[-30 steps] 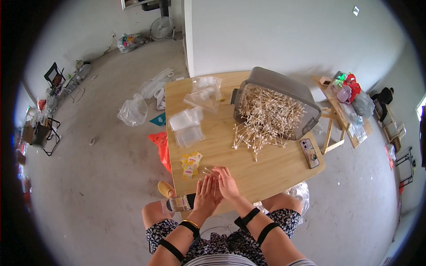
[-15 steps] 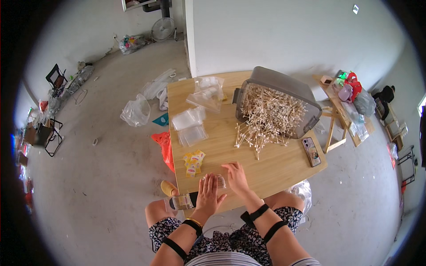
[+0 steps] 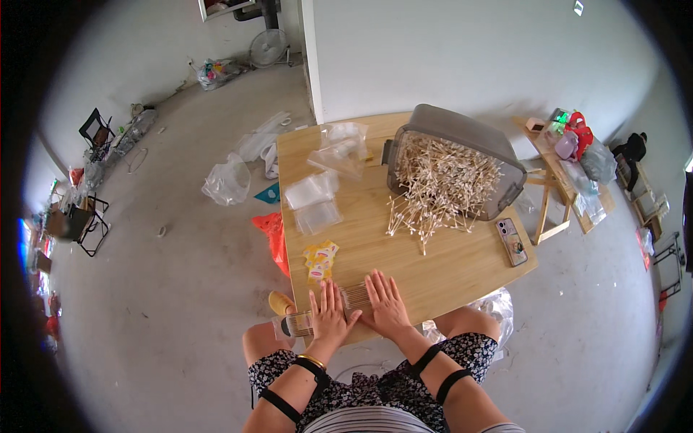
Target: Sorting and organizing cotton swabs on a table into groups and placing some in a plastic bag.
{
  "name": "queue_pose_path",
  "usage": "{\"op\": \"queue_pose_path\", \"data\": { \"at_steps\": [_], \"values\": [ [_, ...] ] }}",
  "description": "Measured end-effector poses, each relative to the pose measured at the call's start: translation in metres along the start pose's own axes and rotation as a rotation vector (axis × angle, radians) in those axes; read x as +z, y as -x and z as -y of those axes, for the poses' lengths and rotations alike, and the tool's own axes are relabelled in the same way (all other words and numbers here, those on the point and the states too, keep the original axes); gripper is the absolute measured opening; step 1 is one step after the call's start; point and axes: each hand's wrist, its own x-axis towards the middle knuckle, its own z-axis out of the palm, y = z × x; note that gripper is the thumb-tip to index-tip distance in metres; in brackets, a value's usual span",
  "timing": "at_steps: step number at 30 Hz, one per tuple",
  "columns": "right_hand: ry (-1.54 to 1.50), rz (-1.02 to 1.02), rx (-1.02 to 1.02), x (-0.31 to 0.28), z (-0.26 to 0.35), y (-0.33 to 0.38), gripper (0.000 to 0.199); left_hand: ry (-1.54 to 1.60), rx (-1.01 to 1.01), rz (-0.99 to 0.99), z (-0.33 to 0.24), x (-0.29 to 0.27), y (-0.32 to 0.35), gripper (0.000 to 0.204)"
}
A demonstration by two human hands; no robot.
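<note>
your left hand (image 3: pixel 328 315) and right hand (image 3: pixel 387 307) lie flat, palms down and fingers spread, gripping nothing, pressing a clear bag of sticks (image 3: pixel 339 307) on the near edge of the worktop (image 3: pixel 462 267). the bag's long axis runs left to right beneath both palms, one end poking out left of your left hand. a heap of loose sticks (image 3: pixel 440 187) lies well beyond your right hand.

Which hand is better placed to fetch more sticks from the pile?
Probably the right hand: the spilled pile of sticks lies ahead on its side, while the left hand lies flat further from it.
</note>
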Motion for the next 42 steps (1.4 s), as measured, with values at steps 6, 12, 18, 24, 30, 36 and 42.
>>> {"op": "queue_pose_path", "data": {
  "at_steps": [6,12,18,24,30,36,42],
  "values": [
    [0.162,-0.024,-0.03,0.02,0.0,-0.005,0.088,0.157,0.023,-0.058,-0.008,0.007,-0.007,0.094],
    [0.179,-0.016,-0.021,0.02,0.002,-0.006,0.084,0.292,0.17,-0.065,-0.013,0.005,-0.009,0.087],
    [0.241,-0.004,-0.008,0.022,0.002,-0.007,0.084,0.268,0.203,-0.056,-0.011,-0.003,-0.013,0.078],
    [0.203,-0.009,-0.009,0.016,0.004,-0.006,0.086,0.23,0.144,-0.015,-0.008,-0.014,-0.03,0.078],
    [0.097,-0.057,-0.029,0.009,0.012,-0.005,0.087,0.135,0.153,-0.132,0.005,-0.023,-0.061,0.075],
    [0.144,-0.03,-0.006,0.014,0.003,-0.004,0.086,0.267,0.251,-0.08,-0.009,-0.019,-0.032,0.069],
    [0.255,0.041,-0.009,0.019,0.007,-0.007,0.086,0.257,0.227,-0.164,-0.005,-0.019,-0.015,0.067]
  ]
}}
